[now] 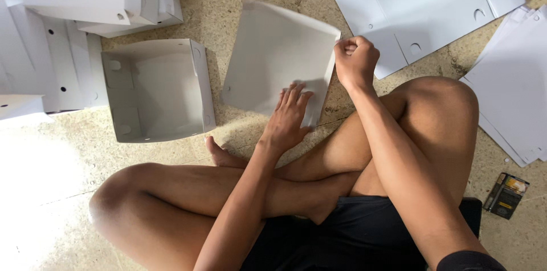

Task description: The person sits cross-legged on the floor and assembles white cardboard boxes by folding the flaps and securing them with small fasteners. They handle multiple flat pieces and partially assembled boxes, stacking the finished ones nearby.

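Lying flat on the floor [268, 151] just ahead of the crossed legs, a white sheet [273, 49] is being worked by both hands in the head view, the only view given. Its near edge is being pressed down by the left hand [288, 117], palm down, fingers straight and slightly spread, the forearm reaching forward over the shin. Its right edge is being gripped by the right hand [356, 60], closed into a fist on the upper right corner, wrist raised, so that this edge is being lifted and curled off the floor. The sheet's long axis is running away from the body, tilted slightly to the right. Both hands are touching it; neither is nearer. A folded open box [156, 91] is sitting just left of the sheet, with flat blanks [421, 3] spread beyond and to the right.
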